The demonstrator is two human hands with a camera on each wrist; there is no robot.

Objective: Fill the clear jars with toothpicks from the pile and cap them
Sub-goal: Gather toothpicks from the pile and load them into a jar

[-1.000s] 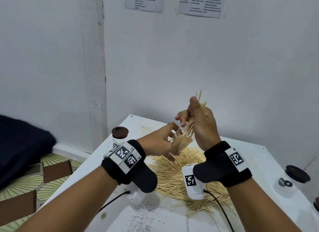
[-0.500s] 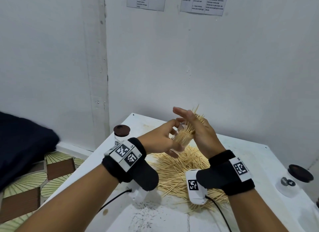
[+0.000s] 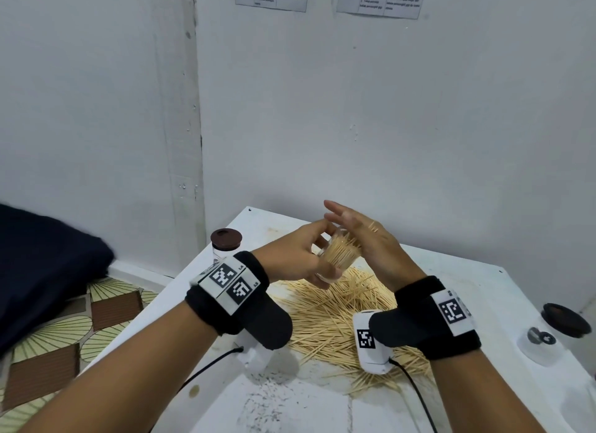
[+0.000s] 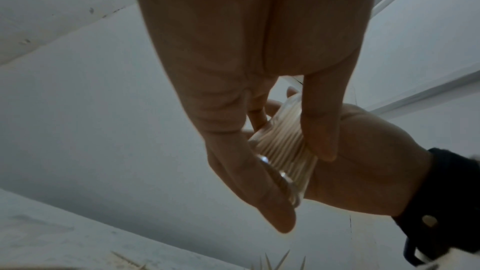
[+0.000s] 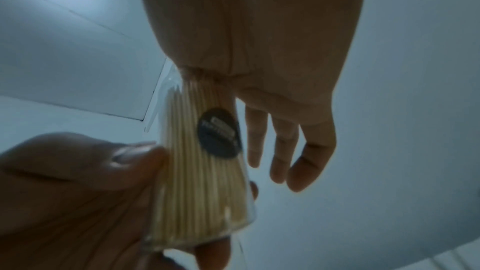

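My left hand (image 3: pixel 303 255) grips a clear jar (image 3: pixel 338 255) packed with toothpicks, held tilted above the pile of toothpicks (image 3: pixel 335 313) on the white table (image 3: pixel 467 281). In the left wrist view the jar (image 4: pixel 283 151) sits between thumb and fingers. My right hand (image 3: pixel 361 236) is flat, fingers straight, its palm pressed against the toothpick ends at the jar's mouth. The right wrist view shows the jar (image 5: pixel 205 171) with a dark round sticker (image 5: pixel 219 132) and the straight right fingers (image 5: pixel 283 151).
A capped jar with a brown lid (image 3: pixel 225 239) stands at the table's far left corner. Another clear jar (image 3: pixel 538 345) with a dark lid (image 3: pixel 564 320) beside it sits at the right edge. A dark cloth (image 3: pixel 42 265) lies left of the table.
The right hand has let go of the bundle it held upright; its fingers have straightened and its palm has come down onto the toothpicks, which now sit deep in the jar.
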